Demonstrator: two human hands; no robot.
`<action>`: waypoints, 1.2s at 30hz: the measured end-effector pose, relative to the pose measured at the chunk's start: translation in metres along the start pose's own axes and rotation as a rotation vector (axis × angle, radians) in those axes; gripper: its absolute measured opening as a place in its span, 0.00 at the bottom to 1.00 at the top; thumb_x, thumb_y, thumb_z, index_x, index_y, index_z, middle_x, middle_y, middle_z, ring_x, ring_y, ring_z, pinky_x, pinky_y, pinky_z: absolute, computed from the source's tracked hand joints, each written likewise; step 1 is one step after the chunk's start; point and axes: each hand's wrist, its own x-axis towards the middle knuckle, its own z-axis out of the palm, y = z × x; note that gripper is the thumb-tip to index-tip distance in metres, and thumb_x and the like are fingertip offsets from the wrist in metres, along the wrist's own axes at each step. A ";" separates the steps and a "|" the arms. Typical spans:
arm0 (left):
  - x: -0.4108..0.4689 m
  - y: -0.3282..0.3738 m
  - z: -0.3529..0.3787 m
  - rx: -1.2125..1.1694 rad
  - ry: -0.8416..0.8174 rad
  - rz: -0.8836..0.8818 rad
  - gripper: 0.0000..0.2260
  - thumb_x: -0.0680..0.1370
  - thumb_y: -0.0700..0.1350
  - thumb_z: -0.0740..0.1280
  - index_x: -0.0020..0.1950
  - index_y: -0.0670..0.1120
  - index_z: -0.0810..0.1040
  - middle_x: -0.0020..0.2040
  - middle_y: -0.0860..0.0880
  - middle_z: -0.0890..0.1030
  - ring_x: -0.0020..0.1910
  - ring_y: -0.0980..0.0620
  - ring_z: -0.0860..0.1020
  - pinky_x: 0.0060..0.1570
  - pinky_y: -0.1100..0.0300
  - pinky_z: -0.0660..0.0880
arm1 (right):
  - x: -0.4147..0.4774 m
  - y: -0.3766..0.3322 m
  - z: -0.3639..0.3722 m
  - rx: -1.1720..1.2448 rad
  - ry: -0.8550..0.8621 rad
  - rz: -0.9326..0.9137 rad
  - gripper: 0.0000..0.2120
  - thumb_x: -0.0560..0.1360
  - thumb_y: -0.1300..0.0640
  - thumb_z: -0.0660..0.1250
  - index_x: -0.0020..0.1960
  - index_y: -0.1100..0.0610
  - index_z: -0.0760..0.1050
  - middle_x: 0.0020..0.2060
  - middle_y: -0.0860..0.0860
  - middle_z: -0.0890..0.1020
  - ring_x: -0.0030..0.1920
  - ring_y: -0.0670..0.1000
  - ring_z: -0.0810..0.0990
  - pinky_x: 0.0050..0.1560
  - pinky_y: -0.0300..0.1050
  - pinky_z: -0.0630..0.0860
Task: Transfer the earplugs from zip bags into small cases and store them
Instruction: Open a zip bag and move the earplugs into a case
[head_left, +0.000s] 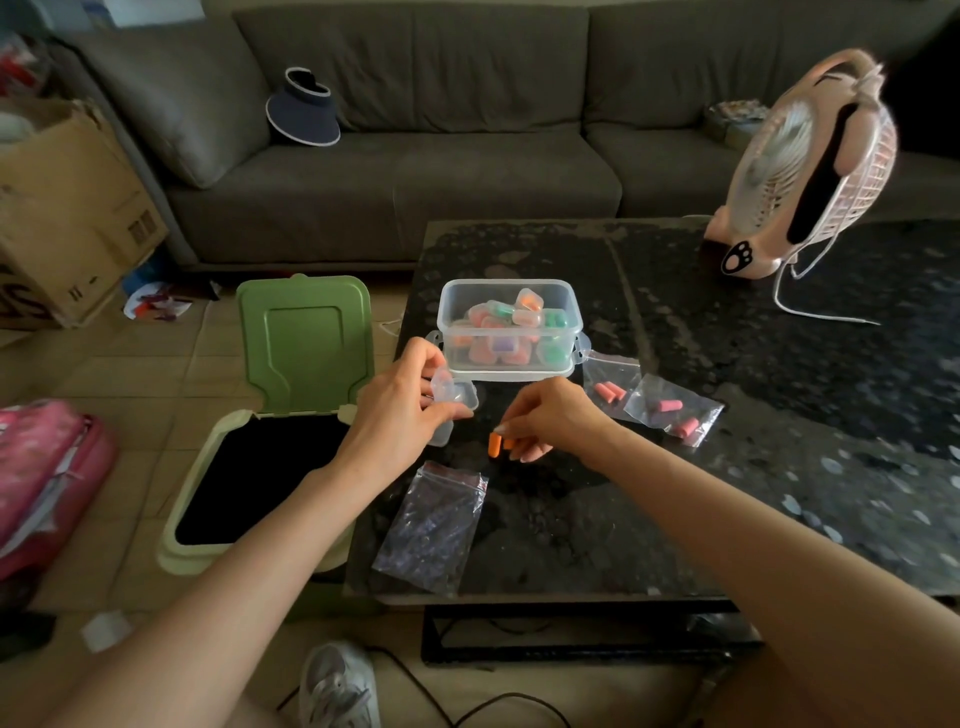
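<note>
Progress: tub (558, 306) holds many filled cases (501, 345) | left hand (400, 410) grips open case (453, 400) | right hand (545, 421) pinches orange plugs (494, 445) | 2 pink-plug bags (670, 410) unemptied | 1 empty bag (431, 525)

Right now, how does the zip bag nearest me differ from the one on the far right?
The nearest zip bag shows no earplugs inside; the far right zip bag holds pink earplugs. The nearest zip bag lies by the front edge of the table; the far right zip bag lies right of the right hand. Both are clear plastic, flat on the dark table.
</note>
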 end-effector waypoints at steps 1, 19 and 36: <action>0.000 0.000 0.000 0.013 -0.004 0.001 0.19 0.68 0.43 0.76 0.50 0.45 0.68 0.50 0.48 0.80 0.45 0.51 0.81 0.44 0.56 0.80 | 0.000 0.000 0.001 0.011 -0.001 0.021 0.04 0.72 0.64 0.72 0.43 0.61 0.76 0.37 0.57 0.82 0.30 0.49 0.81 0.32 0.37 0.80; 0.000 0.001 0.012 0.091 -0.157 -0.106 0.22 0.66 0.47 0.78 0.48 0.47 0.67 0.45 0.50 0.79 0.43 0.52 0.80 0.43 0.51 0.79 | -0.006 -0.010 0.004 0.313 0.191 -0.109 0.05 0.72 0.63 0.71 0.44 0.64 0.76 0.37 0.58 0.84 0.31 0.49 0.81 0.30 0.36 0.77; 0.002 0.035 0.028 -0.118 0.030 -0.090 0.21 0.66 0.48 0.78 0.48 0.44 0.68 0.41 0.54 0.79 0.37 0.65 0.77 0.33 0.76 0.72 | -0.013 -0.010 -0.001 0.172 0.422 -0.268 0.03 0.70 0.62 0.72 0.42 0.59 0.78 0.36 0.47 0.80 0.36 0.43 0.78 0.30 0.26 0.72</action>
